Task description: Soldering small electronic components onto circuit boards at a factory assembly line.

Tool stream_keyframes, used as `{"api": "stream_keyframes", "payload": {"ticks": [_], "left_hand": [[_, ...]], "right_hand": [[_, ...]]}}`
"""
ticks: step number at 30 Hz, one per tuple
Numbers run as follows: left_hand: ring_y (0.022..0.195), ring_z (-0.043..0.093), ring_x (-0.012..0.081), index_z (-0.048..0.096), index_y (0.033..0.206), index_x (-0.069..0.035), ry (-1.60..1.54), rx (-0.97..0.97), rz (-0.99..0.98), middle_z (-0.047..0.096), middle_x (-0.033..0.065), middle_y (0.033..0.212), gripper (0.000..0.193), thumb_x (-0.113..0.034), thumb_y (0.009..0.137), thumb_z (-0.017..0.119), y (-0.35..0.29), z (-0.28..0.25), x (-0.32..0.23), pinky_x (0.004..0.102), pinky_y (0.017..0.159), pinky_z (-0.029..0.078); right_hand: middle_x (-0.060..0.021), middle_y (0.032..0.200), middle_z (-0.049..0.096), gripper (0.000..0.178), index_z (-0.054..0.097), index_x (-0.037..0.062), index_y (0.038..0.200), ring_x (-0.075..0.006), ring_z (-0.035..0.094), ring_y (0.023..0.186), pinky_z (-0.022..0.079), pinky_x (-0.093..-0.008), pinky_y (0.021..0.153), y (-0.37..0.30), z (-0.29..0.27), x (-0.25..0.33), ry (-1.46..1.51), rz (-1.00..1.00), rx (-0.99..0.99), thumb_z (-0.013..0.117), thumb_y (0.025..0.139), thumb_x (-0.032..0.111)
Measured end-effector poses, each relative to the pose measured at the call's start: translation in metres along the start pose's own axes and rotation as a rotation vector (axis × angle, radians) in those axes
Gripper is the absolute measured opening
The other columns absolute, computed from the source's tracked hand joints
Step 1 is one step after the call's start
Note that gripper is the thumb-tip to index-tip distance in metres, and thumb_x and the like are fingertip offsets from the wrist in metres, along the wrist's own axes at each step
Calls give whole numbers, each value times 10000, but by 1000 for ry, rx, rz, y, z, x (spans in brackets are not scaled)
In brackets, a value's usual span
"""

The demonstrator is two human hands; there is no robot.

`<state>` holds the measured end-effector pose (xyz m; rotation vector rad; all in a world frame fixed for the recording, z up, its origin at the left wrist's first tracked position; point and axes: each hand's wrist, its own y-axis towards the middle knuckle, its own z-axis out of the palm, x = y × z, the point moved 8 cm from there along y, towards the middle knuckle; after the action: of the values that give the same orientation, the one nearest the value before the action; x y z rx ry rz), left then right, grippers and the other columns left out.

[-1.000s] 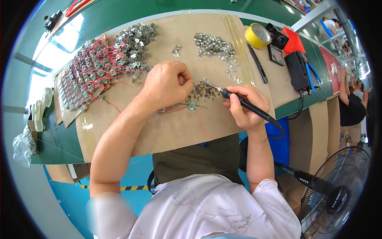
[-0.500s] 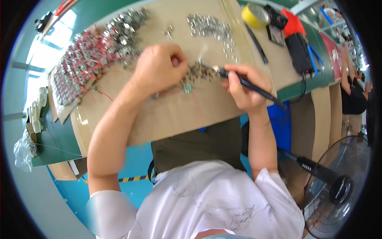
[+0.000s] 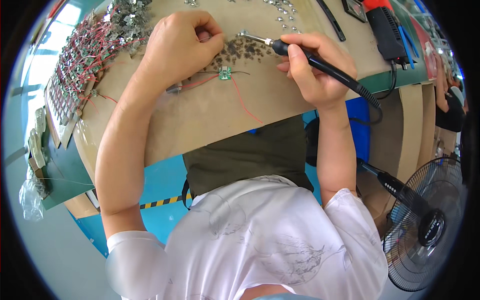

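My right hand (image 3: pixel 325 70) grips a black soldering iron (image 3: pixel 320 65) like a pen. Its metal tip meets a small silvery piece (image 3: pixel 243 33) above dark scorch marks (image 3: pixel 245 51) on the cardboard. Across from it, my left hand (image 3: pixel 186 47) is closed in a pinch around a thin wire (image 3: pixel 205 38), only a short length of which shows. Just below these marks lies a small green circuit board (image 3: pixel 224 73) with red and dark wires. A pale thing beneath my left wrist is partly hidden.
At the left is a heap of small boards with red wires (image 3: pixel 82 65), beside metal parts (image 3: pixel 127 17). Loose silvery pieces (image 3: pixel 284 11) lie at the back. A black power box (image 3: pixel 387 35) stands right; a fan (image 3: pixel 425 225) is beside me.
The view has shifted, so the table's things sit higher in the picture. Smoke near the iron's tip no longer shows. Both hands keep their grips.
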<state>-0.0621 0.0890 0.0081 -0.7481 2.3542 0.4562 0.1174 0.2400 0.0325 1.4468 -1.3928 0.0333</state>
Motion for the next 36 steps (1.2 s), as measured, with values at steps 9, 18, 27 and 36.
{"api": "stream_keyframes", "payload": {"ticks": [9, 18, 27, 36], "left_hand": [[723, 736, 288, 807, 879, -59, -42, 6, -17, 743, 100, 755, 173, -208, 799, 770, 3, 1, -1, 413, 725, 598], [740, 739, 298, 804, 866, -53, -18, 26, -10, 748, 102, 764, 185, -215, 796, 752, 2, -1, -5, 416, 729, 597], [756, 747, 299, 801, 862, -61, -18, 15, 21, 756, 99, 786, 179, -218, 800, 743, 3, 0, -6, 417, 737, 600], [766, 758, 322, 783, 868, -50, -119, -40, -15, 760, 126, 787, 187, -227, 818, 748, 5, -4, -1, 429, 734, 605]], "right_hand": [[-97, 828, 737, 142, 752, -72, 1053, -93, 680, 594, 596, -237, 551, 0, -1, -1, -26, 44, 35, 662, 944, -56], [-94, 820, 736, 145, 751, -73, 1044, -89, 674, 586, 599, -237, 552, 0, 0, 0, 4, 79, 11, 648, 943, -58], [-90, 823, 741, 143, 753, -64, 1041, -90, 680, 589, 579, -228, 542, 3, 1, 0, 1, 57, 25, 647, 946, -53], [-103, 836, 746, 188, 724, -57, 1137, -103, 673, 591, 571, -259, 562, 1, -9, 4, 46, 68, -40, 608, 998, -6]]}}
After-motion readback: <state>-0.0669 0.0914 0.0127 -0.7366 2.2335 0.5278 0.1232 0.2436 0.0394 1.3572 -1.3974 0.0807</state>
